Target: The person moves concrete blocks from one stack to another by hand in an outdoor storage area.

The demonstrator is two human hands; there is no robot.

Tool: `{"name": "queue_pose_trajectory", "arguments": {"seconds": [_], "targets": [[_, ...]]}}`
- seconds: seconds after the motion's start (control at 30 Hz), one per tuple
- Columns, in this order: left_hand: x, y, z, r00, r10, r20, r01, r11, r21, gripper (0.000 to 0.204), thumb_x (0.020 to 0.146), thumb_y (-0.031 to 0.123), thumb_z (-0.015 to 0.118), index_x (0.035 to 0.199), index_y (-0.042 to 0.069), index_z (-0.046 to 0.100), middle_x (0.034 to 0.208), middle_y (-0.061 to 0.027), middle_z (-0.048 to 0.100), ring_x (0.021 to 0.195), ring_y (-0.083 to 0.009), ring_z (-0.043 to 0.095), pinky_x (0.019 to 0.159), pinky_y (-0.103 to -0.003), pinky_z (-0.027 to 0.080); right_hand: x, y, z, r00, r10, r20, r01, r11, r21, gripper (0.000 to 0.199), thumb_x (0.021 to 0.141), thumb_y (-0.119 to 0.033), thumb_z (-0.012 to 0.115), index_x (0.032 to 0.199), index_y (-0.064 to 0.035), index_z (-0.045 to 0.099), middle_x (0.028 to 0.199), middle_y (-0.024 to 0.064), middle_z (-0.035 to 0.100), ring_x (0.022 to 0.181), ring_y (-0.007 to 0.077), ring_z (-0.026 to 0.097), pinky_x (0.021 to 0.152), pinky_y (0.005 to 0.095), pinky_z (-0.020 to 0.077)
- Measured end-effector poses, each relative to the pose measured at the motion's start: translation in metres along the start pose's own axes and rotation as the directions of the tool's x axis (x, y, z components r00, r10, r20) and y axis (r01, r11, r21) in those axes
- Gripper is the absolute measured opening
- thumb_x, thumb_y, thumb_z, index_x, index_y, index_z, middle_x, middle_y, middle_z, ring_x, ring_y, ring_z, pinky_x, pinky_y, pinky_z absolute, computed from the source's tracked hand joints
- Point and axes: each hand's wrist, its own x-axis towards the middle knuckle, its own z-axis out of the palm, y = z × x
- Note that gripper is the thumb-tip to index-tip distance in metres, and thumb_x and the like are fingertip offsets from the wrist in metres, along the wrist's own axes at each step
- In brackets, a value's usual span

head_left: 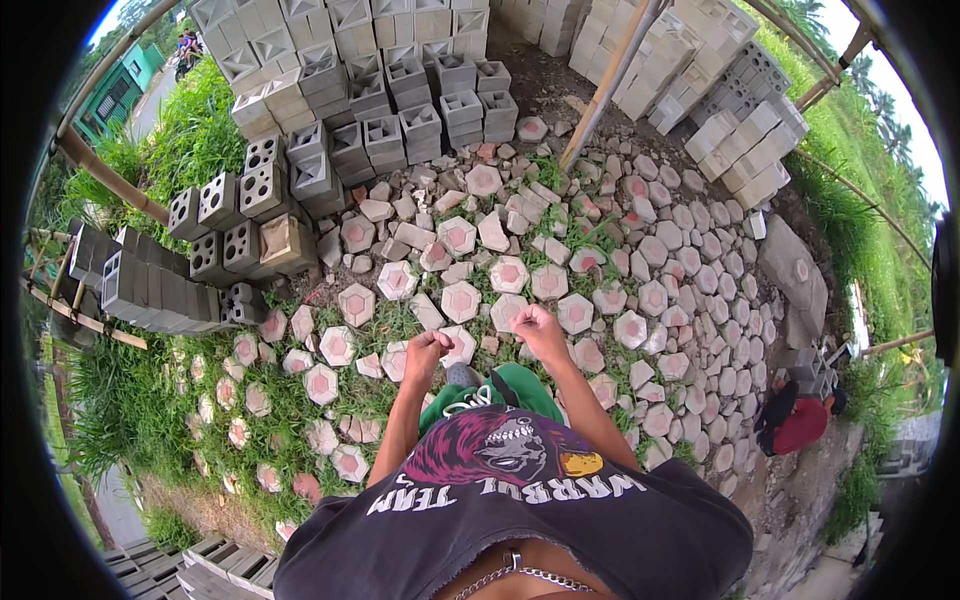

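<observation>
Both of my hands are raised in front of my waist, above a ground of hexagonal paving stones. My left hand is closed, its fingers curled in. To its right and slightly farther out, my right hand is closed too, thumb against the fingers. Whatever either hand may hold is hidden or too small to make out. Below them lie pale hexagonal pavers with pinkish centres. Green shorts with a white drawstring show just under my hands, which are apart from each other.
Grey hollow concrete blocks are stacked at the far left, with more block stacks at the far right. A bamboo pole stands between. Grass grows at left. At right, a person in a red shirt bends near blocks.
</observation>
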Motion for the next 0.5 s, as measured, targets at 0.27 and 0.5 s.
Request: {"name": "queue_pose_trajectory", "arguments": {"seconds": [0.27,0.5], "targets": [[0.053,0.025,0.01,0.988,0.061,-0.142,-0.066,0.997,-0.027,0.008,0.078,-0.003,0.052,0.08,0.005,0.054,0.075,-0.005,0.062,0.069,-0.0114,0.058,0.064,-0.023,0.044,0.055,0.015,-0.001,0.983,0.178,0.041,-0.178,0.984,-0.005,0.006,0.083,-0.005,0.057,0.084,-0.006,0.052,0.088,0.0062,0.063,0.073,0.0113,0.059,0.062,0.0259,0.0479],[0.134,0.045,0.036,0.956,0.045,-0.291,-0.074,0.993,-0.089,0.014,0.079,0.0,0.051,0.092,0.005,0.051,0.075,-0.0038,0.058,0.067,-0.0134,0.059,0.059,-0.024,0.047,0.171,-0.002,-0.027,0.975,0.171,0.14,-0.162,0.984,-0.073,0.001,0.086,-0.007,0.054,0.085,-0.0065,0.055,0.086,0.0031,0.063,0.075,0.0112,0.059,0.063,0.0258,0.0484]]}}
